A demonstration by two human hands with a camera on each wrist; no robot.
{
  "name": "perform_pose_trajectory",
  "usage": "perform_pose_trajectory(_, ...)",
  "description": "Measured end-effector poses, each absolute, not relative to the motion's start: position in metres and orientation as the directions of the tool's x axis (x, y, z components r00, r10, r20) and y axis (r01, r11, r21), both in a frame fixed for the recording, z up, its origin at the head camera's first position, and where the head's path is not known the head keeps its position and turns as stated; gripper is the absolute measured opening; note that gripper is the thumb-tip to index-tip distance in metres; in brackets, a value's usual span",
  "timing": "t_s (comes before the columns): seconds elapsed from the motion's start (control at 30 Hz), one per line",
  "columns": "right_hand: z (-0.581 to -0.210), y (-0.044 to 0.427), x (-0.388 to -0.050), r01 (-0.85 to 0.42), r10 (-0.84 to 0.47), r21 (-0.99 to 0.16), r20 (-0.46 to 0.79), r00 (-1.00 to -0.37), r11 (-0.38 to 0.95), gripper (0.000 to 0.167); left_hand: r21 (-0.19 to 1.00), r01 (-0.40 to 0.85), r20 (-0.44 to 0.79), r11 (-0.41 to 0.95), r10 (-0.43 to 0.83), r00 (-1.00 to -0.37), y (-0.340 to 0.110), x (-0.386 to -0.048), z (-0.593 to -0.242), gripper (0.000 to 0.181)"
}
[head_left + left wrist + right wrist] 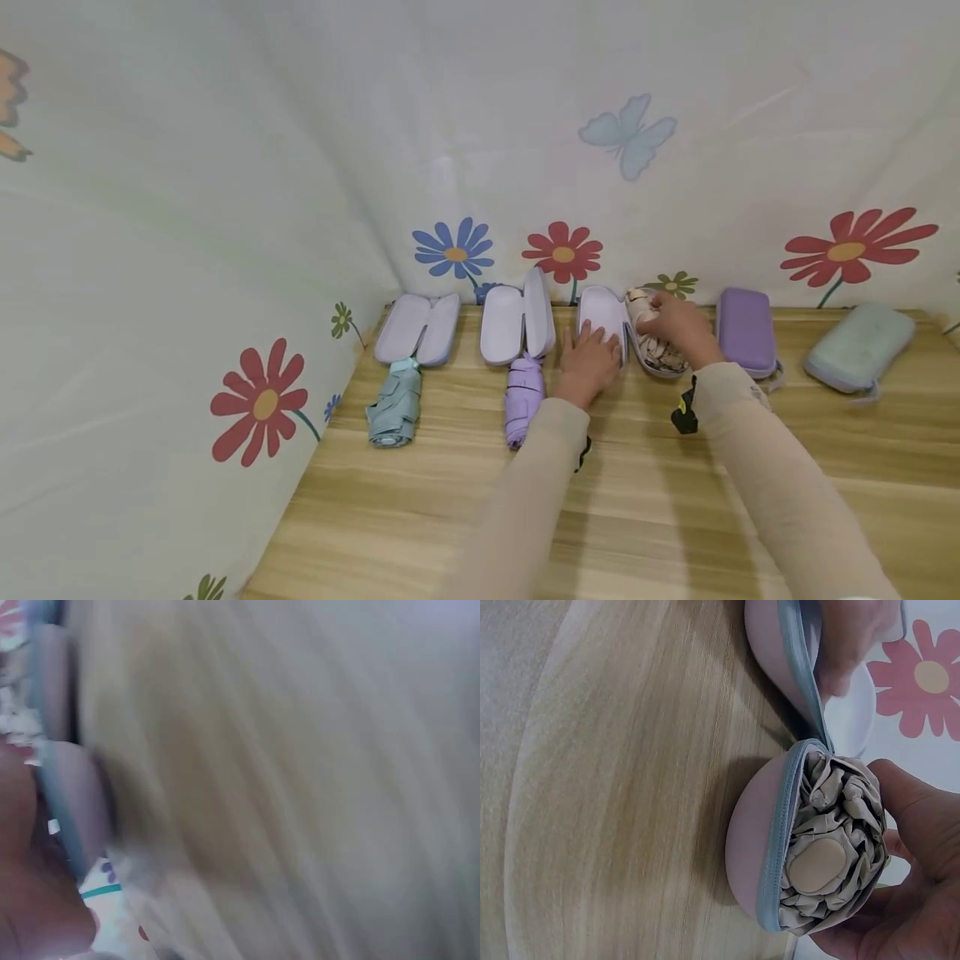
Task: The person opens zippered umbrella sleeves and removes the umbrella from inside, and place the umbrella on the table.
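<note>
My right hand (681, 327) grips a folded beige umbrella (817, 866), thumb and fingers on opposite sides of it. The umbrella lies in the right half of an open pink case (751, 832) with a blue-grey zip edge; its round end cap faces the right wrist camera. My left hand (590, 367) rests with fingers extended on the case's pale left half (600, 307). To the left, a folded purple umbrella (523, 404) lies before an open white-lined case (501, 325). The left wrist view is blurred; part of a hand (37, 900) shows at its left edge.
A folded grey-green umbrella (395, 404) lies in front of another open case (401, 329) at the far left. Right of my hands are a closed purple case (746, 332) and a closed green case (862, 346). A flowered curtain (480, 167) stands behind the wooden table (420, 517).
</note>
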State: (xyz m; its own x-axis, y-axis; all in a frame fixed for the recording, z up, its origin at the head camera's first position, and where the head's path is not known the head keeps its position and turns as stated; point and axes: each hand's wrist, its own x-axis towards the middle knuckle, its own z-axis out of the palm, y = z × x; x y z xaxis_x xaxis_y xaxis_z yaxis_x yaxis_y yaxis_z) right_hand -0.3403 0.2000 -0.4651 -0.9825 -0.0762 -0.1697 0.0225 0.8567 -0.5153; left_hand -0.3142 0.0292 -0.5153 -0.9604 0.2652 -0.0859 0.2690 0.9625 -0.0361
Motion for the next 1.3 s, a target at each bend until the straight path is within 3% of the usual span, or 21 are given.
perform_pose_trajectory(0.17, -0.465, 0.202, -0.340, 0.038, -0.060, -0.504, -0.176, -0.983, 0.863, 0.072, -0.066, 0.270, -0.066, 0.961, 0.266, -0.962, 0.032, -0.314, -0.522, 0.055)
perform_pose_trajectory(0.53, -0.470, 0.198, -0.340, 0.062, -0.044, -0.525, -0.187, -0.981, 0.849, 0.076, 0.097, 0.168, -0.160, 0.981, 0.182, -0.970, 0.035, -0.312, -0.523, 0.059)
perform_pose_trajectory(0.83, -0.459, 0.196, -0.334, 0.020, -0.059, -0.548, -0.127, -0.990, 0.836, 0.073, 0.068, 0.170, -0.207, 0.983, 0.181, -0.962, 0.036, -0.313, -0.523, 0.060)
perform_pose_trajectory(1.3, -0.428, 0.200, -0.308, -0.057, -0.087, -0.573, -0.025, -0.996, 0.818, 0.077, 0.050, 0.188, -0.145, 0.981, 0.193, -0.970, 0.038, -0.313, -0.526, 0.060)
